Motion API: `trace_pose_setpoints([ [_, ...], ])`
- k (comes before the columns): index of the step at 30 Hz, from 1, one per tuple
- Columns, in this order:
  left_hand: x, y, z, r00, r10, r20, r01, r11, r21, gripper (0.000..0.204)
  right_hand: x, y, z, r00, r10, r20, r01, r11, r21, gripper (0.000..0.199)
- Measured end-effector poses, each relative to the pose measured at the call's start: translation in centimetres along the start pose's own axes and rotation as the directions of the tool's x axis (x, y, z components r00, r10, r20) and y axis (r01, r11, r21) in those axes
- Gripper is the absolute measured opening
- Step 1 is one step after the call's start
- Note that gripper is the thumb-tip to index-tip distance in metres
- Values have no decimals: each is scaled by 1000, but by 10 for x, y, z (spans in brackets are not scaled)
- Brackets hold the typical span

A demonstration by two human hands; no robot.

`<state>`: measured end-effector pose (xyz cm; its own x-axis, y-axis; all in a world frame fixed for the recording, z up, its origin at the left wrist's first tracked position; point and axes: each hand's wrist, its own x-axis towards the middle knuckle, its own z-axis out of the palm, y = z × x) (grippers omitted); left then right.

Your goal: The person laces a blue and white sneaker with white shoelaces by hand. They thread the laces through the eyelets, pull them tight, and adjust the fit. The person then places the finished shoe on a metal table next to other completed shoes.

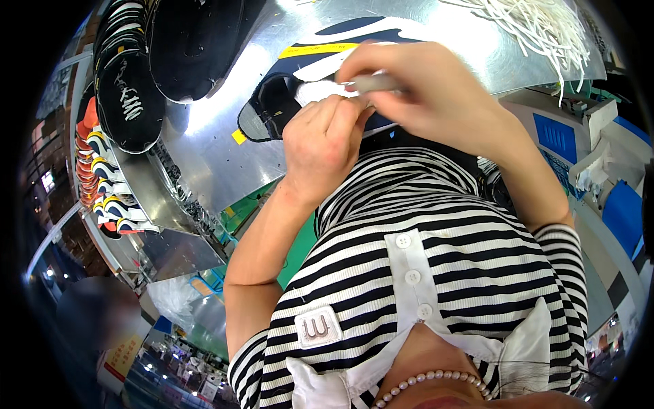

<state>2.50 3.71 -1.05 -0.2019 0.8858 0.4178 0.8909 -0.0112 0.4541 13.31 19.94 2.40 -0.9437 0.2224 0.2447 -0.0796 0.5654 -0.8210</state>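
A navy shoe upper (pixel 272 102) with white side panels and a yellow strip lies on the metal table near its front edge. My left hand (pixel 317 146) is closed over its lacing area, fingers curled and pinched on the upper; the fingertips are hidden. Held in my right hand (pixel 436 95) is a short, light grey stick-like tool (pixel 379 83), whose tip meets the left fingers. Some blur on the right hand keeps the tool's exact kind unclear. White material (pixel 320 88) shows in the upper's opening beside the left knuckles.
A heap of white shoelaces (pixel 531 27) lies at the table's far right. Black shoe parts (pixel 129 102) stand stacked at the left. Beyond the left edge are several white, navy and orange uppers (pixel 112 184). Grey and blue boxes (pixel 555 133) stand at the right.
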Motion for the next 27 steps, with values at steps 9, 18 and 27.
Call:
trace_pose_setpoints([
  [9, -4, -6, -6, 999, -27, 24, 29, 998, -63, 23, 6, 22, 21, 981, 184, 63, -193, 960, 204, 15],
  [18, -2, -4, -19, 908, -395, 140, 418, 832, -364, 76, 23, 25, 17, 918, 396, 26, -357, 796, 488, 12],
  [27, 1, -14, -3, 796, -602, -64, 541, 754, -373, 30, 29, 27, 37, 945, 327, -18, -293, 870, 397, 18],
])
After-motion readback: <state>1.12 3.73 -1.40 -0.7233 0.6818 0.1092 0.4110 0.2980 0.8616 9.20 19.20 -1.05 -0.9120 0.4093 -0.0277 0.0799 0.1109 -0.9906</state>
